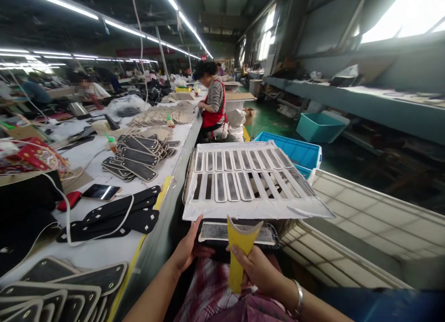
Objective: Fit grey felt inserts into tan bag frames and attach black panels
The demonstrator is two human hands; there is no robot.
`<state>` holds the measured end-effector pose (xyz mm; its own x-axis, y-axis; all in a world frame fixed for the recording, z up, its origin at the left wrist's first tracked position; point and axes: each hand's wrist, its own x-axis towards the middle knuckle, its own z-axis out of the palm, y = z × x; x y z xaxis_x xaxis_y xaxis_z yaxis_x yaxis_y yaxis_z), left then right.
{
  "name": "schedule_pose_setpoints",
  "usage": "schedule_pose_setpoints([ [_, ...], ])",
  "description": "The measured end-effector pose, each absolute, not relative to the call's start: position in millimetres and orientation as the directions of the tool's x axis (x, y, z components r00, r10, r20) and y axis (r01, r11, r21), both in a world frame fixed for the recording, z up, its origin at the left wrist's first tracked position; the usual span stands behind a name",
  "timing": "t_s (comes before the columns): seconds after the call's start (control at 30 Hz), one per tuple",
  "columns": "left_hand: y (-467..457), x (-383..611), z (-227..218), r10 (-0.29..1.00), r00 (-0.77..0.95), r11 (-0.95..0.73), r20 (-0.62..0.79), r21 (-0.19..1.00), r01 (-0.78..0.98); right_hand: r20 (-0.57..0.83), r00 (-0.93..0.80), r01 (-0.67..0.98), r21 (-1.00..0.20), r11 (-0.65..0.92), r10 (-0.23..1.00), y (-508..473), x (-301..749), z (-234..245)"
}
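My right hand [255, 268] is closed around a flat yellow scraper [239, 252] with a curved-in upper edge, held upright over my lap. Behind it lies a shallow black tray [274, 238] with a grey, worn-looking strip inside. My left hand [189, 247] grips the tray's left end, its thumb up against the front edge of a white slotted frame [257, 210] and its fingers partly hidden below. Dark rectangular pieces with pale borders [231, 187] fill the frame's back row and some of the front slots. Other front slots show bare openings.
On the left workbench lie piled dark straps with eyelets [139, 157], more pieces in front [52, 289], a phone [100, 192] and a white cable [67, 220]. A white crate [347, 196] and blue bin [295, 148] stand right. A person in a red apron [215, 104] sits ahead.
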<state>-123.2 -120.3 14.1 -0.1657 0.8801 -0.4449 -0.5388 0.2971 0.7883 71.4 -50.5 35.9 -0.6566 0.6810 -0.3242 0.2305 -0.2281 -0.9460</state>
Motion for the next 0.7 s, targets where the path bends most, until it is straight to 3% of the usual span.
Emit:
schedule_pose_setpoints([
  [0.13, -116, -127, 13, 0.934, -0.086, 0.207, -0.347, 0.721, -0.662, -0.383, -0.755, 0.259, -0.92, -0.295, 0.532, -71, 49, 21],
  [0.3, -117, -128, 6, 0.95, -0.142, 0.131, -0.279, 0.767, -0.628, -0.491, -0.792, 0.336, -0.847, -0.412, 0.362, -82, 30, 14],
  [0.47, -116, -133, -4, 0.946, -0.178, 0.117, -0.271, 0.797, -0.592, -0.431, -0.888, 0.31, -0.818, -0.485, 0.159, -82, 11, 0],
  [0.7, -116, -141, -4, 0.938, -0.154, 0.166, -0.312, 0.791, -0.589, -0.4, -0.914, 0.297, -0.766, -0.57, 0.061, -78, -12, -11],
])
